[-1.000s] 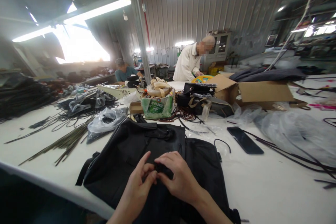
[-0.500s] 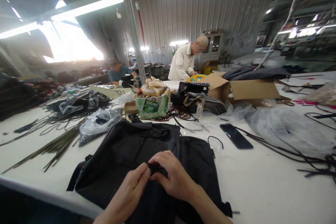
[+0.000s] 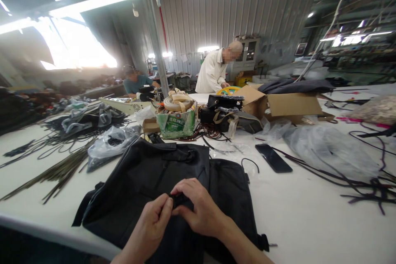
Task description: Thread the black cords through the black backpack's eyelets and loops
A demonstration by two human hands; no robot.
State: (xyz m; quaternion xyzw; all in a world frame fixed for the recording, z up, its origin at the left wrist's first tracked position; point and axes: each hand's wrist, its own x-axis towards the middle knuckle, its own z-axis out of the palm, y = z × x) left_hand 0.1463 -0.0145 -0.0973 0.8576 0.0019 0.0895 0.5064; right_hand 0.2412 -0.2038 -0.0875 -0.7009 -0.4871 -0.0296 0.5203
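Note:
A black bag [image 3: 120,189] lies flat on the white table in front of me, its flap and straps spread out. Over its middle, my left hand [image 3: 154,216] is closed, thumb and forefinger pinched on a small dark piece. My right hand [image 3: 199,208] curls around the same spot from the right, fingers and thumb bent toward the left fingertips. What they hold is black against black and mostly hidden, so its kind does not show. A second black panel [image 3: 232,189] of the bag extends to the right beneath my right forearm.
A black phone [image 3: 274,158] lies to the right on the white table [image 3: 309,218]. Behind the bag stand a green box [image 3: 176,123] with rolled tape and an open cardboard box [image 3: 291,107]. Plastic bags and cords lie on both sides. A person [image 3: 212,70] in a pale shirt works across the table.
The view has shifted slightly, so most things sit a little farther left. Both hands stay together over the bag, with only a slight shift of the fingers.

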